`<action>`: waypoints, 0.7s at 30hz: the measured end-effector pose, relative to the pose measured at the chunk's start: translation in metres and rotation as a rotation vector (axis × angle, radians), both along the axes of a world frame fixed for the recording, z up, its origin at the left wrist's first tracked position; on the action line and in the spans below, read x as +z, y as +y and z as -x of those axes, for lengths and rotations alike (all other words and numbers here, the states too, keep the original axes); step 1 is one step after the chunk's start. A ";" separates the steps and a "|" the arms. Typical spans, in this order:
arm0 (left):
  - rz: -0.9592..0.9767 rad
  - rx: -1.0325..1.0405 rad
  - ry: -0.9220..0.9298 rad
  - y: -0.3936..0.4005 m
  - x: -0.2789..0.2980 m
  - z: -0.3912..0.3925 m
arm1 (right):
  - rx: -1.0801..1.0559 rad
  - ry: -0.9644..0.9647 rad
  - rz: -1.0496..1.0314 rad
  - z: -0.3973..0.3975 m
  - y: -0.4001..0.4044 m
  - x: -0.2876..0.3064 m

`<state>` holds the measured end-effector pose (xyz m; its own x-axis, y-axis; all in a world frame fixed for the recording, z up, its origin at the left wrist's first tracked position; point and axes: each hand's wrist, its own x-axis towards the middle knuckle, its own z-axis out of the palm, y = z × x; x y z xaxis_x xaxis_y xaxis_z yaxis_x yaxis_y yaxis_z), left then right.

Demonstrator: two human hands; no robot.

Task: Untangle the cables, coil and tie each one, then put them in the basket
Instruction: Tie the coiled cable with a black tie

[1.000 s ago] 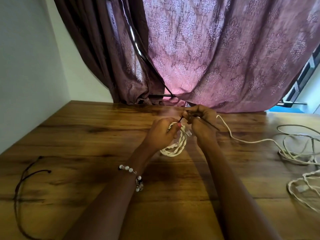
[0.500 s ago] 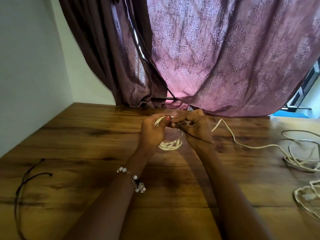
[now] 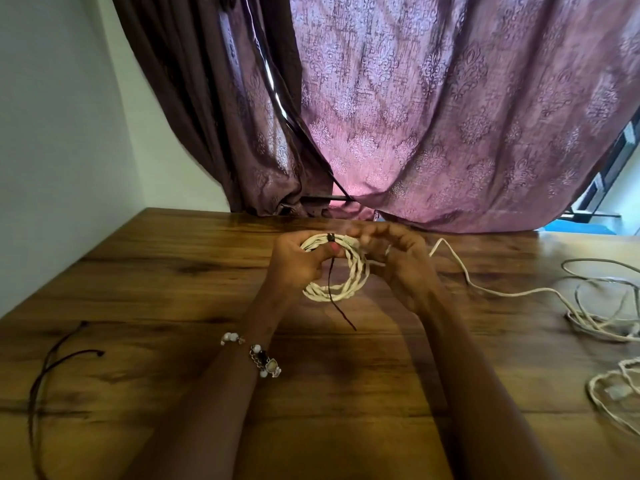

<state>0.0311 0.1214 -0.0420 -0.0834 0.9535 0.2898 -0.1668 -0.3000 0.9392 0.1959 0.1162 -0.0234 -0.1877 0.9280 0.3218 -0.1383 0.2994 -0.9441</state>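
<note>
Between both hands, above the tabletop [image 3: 173, 271]: white twisted cable [image 3: 349, 282] coiled into a ring, dark tie [image 3: 330, 238] wrapped at its top, loose tail hanging. Left hand [image 3: 299, 261] pinches the coil near the wrap; right hand [image 3: 398, 258] blurred, fingers curled beside it, grip unclear. More white cables [image 3: 595, 306] right of the hands, uncoiled. Spare dark ties [image 3: 52, 362] far left. No basket in view.

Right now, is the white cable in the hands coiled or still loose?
Coiled. The white cable forms a round bundle of loops between the left hand and right hand, with a dark tie wrapped around its top.
</note>
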 end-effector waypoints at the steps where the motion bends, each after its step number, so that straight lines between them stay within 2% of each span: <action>1: -0.065 0.012 0.087 0.000 0.000 0.000 | -0.003 0.064 0.067 -0.002 0.003 -0.002; 2: -0.130 0.035 0.189 0.000 0.001 0.000 | -0.012 0.095 0.131 -0.004 0.005 -0.004; 5: -0.313 0.117 0.496 0.001 -0.002 -0.002 | -0.010 0.029 0.252 -0.005 0.014 -0.012; 8: -0.469 0.158 0.652 0.000 -0.004 -0.003 | 0.093 0.040 0.365 -0.003 0.014 -0.013; 10: -0.545 0.181 0.685 -0.001 -0.003 -0.005 | 0.188 0.067 0.411 -0.003 0.014 -0.013; 13: -0.550 0.193 0.686 0.001 -0.004 -0.005 | 0.266 0.075 0.460 -0.007 0.013 -0.014; 18: -0.595 0.171 0.711 -0.004 -0.002 -0.008 | 0.305 0.109 0.588 -0.013 0.011 -0.012; 21: -0.643 0.166 0.758 -0.006 0.000 -0.012 | 0.293 0.098 0.592 -0.011 0.007 -0.009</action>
